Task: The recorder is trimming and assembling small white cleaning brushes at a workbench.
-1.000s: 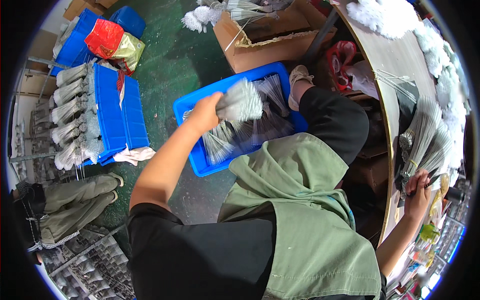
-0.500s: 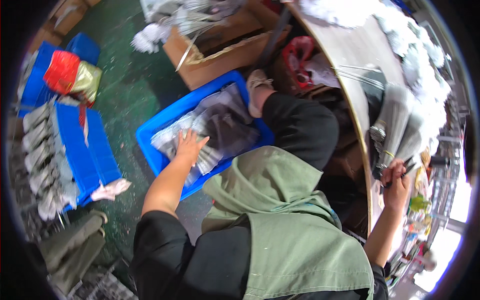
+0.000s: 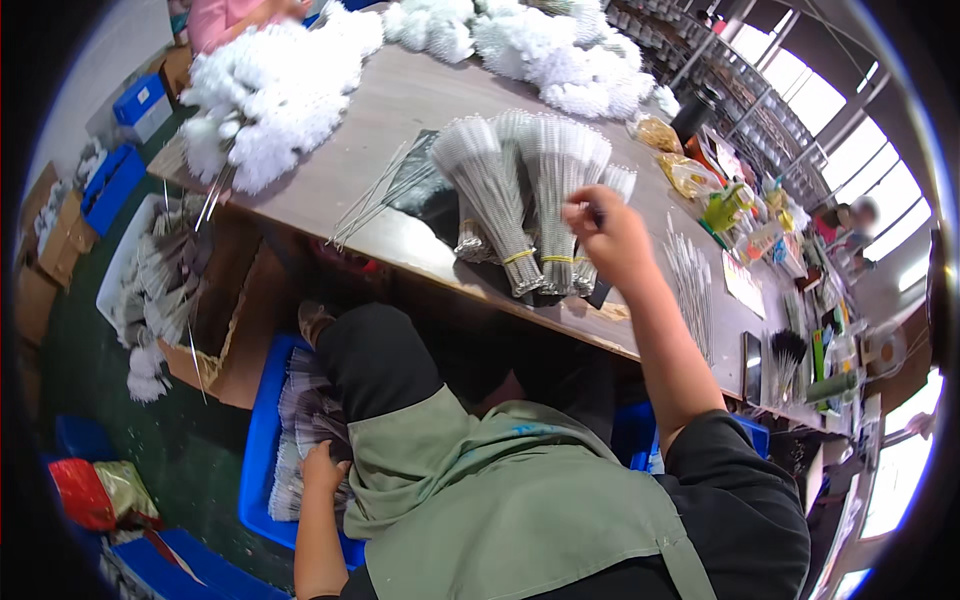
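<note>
My right hand is raised over the wooden table. Its fingers are pinched on something small and dark, just above several banded bundles of thin wire stems that fan out on the tabletop. Down at my left side, my left hand lies on packs of wire stems in a blue bin on the floor. Its fingers are hidden behind my green apron, so I cannot see its grip.
White fluffy brush heads are heaped on the far left of the table. Loose stems, small packets and tools crowd the right end. An open cardboard box with more stems stands under the table edge. Another person sits at the far top.
The view has swung up from the floor to the table. My left hand stays on the packs in the blue bin. My right hand has lifted over the bundles.
</note>
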A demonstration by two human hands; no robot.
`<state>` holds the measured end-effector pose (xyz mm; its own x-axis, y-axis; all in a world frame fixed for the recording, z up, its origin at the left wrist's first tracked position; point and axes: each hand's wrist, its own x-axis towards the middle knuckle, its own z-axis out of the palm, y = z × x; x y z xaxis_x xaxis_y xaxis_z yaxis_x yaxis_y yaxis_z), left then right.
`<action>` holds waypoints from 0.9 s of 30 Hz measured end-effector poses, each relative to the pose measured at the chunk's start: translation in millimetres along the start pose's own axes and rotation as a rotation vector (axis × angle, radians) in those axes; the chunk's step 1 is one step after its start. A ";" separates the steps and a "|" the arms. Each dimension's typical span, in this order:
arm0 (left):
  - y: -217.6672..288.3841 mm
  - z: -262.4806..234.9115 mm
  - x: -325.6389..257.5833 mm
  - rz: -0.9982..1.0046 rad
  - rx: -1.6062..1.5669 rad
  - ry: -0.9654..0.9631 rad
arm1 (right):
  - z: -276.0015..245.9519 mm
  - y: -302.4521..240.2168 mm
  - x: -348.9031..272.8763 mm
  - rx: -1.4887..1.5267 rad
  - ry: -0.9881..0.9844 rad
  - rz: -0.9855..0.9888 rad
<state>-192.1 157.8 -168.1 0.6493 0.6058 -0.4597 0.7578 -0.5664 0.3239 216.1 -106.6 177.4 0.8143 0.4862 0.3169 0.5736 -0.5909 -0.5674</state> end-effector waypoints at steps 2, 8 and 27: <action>5.9 -20.7 5.1 0.050 0.006 0.065 | 16.7 -24.2 -3.2 -0.093 -0.053 -0.143; 45.5 -82.7 12.1 0.310 -0.165 0.274 | 47.9 -35.1 -9.1 -0.476 -0.235 -0.118; 308.0 -207.7 -65.9 0.996 -1.442 -0.435 | 49.7 -28.9 -81.7 1.041 -0.311 -0.453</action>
<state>11.8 59.5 133.7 0.9655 0.0695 0.2510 -0.2558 0.4354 0.8631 128.6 -97.3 130.2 0.4158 0.7381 0.5314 0.3388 0.4165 -0.8436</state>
